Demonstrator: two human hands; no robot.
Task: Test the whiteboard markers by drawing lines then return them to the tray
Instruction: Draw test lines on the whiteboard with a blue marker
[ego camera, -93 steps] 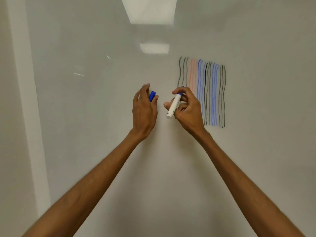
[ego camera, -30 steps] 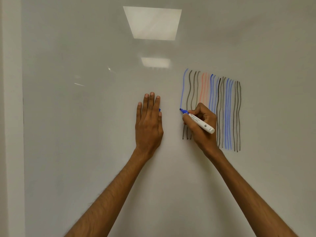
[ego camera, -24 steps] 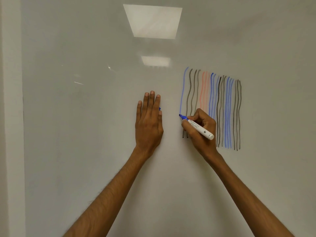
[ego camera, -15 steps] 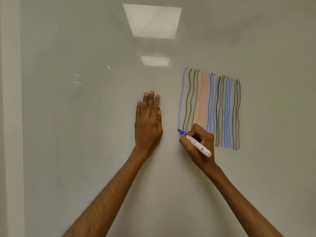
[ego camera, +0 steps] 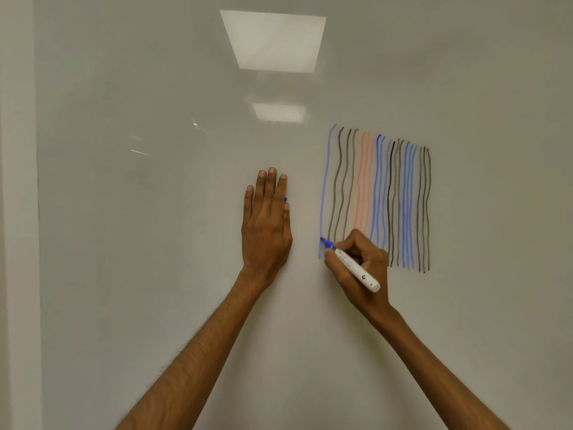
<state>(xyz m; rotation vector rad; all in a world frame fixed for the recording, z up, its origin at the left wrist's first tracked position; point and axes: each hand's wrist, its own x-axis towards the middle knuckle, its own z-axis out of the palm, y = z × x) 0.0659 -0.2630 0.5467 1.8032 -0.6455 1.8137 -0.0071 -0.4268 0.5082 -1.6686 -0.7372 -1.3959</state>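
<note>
Blue cap (ego camera: 285, 199) mostly hidden under the left hand (ego camera: 266, 225) (only a sliver shows); forearms (ego camera: 198, 352) cut off below.

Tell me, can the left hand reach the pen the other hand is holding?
Probably yes. The left hand lies flat on the board beside the right hand, with only bare board between them, and the pen's back end sticks out free.

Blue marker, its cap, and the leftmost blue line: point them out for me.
blue marker (ego camera: 356, 270), head view, white barrel.
cap (ego camera: 285, 199), head view, visible blue edge.
leftmost blue line (ego camera: 324, 187), head view, middle of stroke.
</note>
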